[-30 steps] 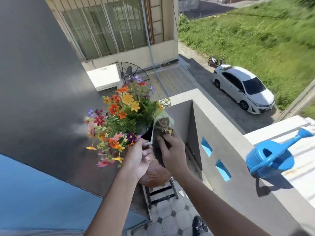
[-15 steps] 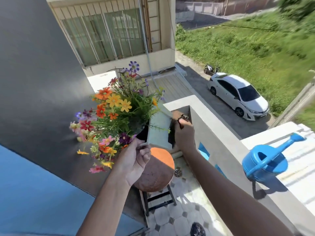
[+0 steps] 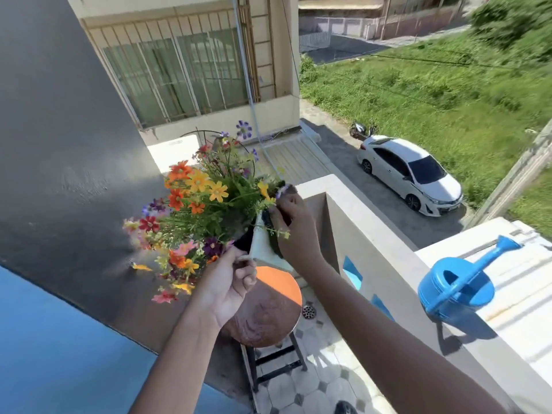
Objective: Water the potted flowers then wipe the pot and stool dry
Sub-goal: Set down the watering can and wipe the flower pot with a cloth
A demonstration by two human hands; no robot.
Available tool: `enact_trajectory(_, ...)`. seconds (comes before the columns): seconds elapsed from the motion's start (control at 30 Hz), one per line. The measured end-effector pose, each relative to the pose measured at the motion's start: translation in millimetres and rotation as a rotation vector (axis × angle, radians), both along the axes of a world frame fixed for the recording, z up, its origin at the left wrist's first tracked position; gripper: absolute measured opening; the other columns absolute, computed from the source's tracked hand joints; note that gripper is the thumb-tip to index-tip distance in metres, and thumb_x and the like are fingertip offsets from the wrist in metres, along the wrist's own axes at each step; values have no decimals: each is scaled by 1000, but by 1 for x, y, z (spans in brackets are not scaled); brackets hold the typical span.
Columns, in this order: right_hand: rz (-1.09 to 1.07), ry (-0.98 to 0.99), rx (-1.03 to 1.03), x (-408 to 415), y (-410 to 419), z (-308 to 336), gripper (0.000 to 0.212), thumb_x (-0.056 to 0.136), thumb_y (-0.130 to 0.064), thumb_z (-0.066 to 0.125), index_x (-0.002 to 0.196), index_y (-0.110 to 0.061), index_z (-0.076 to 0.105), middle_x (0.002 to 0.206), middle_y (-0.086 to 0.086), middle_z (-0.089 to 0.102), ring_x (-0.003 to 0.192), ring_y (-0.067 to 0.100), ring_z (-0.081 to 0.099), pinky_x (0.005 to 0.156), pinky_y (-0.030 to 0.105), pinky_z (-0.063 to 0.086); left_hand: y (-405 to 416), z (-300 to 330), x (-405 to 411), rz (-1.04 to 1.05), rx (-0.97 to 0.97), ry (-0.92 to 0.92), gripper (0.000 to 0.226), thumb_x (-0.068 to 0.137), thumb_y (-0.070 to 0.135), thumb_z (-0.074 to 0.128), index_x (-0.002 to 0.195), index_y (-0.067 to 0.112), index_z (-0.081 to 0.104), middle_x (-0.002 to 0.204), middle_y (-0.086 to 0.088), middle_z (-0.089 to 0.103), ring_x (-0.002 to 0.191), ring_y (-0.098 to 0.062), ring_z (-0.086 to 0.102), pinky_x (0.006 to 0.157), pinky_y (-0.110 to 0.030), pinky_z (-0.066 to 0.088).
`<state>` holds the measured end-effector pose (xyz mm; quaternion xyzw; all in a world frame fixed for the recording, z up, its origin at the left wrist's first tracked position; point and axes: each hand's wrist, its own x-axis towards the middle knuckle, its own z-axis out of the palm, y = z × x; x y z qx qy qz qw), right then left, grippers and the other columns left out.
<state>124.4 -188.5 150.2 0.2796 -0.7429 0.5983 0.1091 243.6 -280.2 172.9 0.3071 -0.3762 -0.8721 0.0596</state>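
Wiping pot dry looks like step in hand, judging by cloth. Pot held in air above stool, off seat. Left hand fingers curled on pot's near edge; right hand fingers pinch dark cloth against far side. Pot's long axis tilted, mouth and flowers pointing up-left toward dark wall. Blue can parked on right ledge, well apart. Next probably: finish pot, then set it down upright and wipe seat.
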Motion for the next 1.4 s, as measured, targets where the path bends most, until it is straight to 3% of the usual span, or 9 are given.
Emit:
enact_trajectory(0.23,-3,-8,16,34,6,-16,15,92,-8,59,100,-5,71,108,5,62,97,13,58,82,13,42,-13,14,5,-41,-129,-19,21,100,8,44,79,7,47,61,-9,48,33,-5,37,32,-16,38)
enact_trajectory(0.33,-99,6,-10,-6,1,11,17,90,-1,58,74,-2,64,83,3,53,77,9,44,67,17,35,-5,15,9,-65,-133,-16,21,99,8,44,79,6,49,64,-9,47,33,-5,35,30,-15,34)
enact_trajectory(0.47,-161,-41,116,-42,0,34,53,89,5,54,53,-22,26,53,-5,27,55,19,25,60,32,21,9,8,13,-55,-133,-12,15,99,8,43,85,5,49,65,-8,47,32,-3,32,25,-14,23)
enact_trajectory(0.57,-187,-23,47,-14,-1,22,31,89,-3,53,59,-10,47,67,1,42,61,14,33,60,29,28,6,8,10,-32,-110,-5,18,99,8,44,82,6,48,66,-7,46,32,-3,33,24,-14,23)
enact_trajectory(0.63,-157,23,3,21,-2,5,18,91,-6,58,74,-7,59,86,2,49,73,8,42,64,14,34,2,9,7,-7,-90,3,21,98,7,44,77,8,47,66,-7,45,31,-3,33,24,-14,24)
enact_trajectory(0.8,-69,80,87,66,17,-55,11,93,-6,61,99,-3,70,106,2,56,94,6,54,84,7,38,-4,7,8,45,-54,-10,22,97,5,44,76,9,44,64,-6,44,30,-2,31,24,-13,23)
enact_trajectory(1.0,-174,-175,31,47,11,-61,16,94,-5,58,80,-3,67,92,0,59,82,17,56,71,25,39,-6,1,4,11,-69,-26,23,98,5,44,75,9,45,65,-7,44,31,-3,32,25,-14,24)
enact_trajectory(1.27,-180,13,-40,42,0,-22,9,86,2,59,92,0,67,102,9,60,92,15,54,80,15,40,-2,3,-1,-42,-129,-12,23,98,7,42,75,8,46,52,-4,55,30,-2,31,26,-14,22)
enact_trajectory(1.4,-183,-78,56,42,15,-68,18,90,0,58,103,-4,70,109,5,60,94,20,58,83,32,50,-11,-1,3,-67,-157,-36,23,97,8,44,75,8,47,63,-7,47,29,-3,31,25,-14,21)
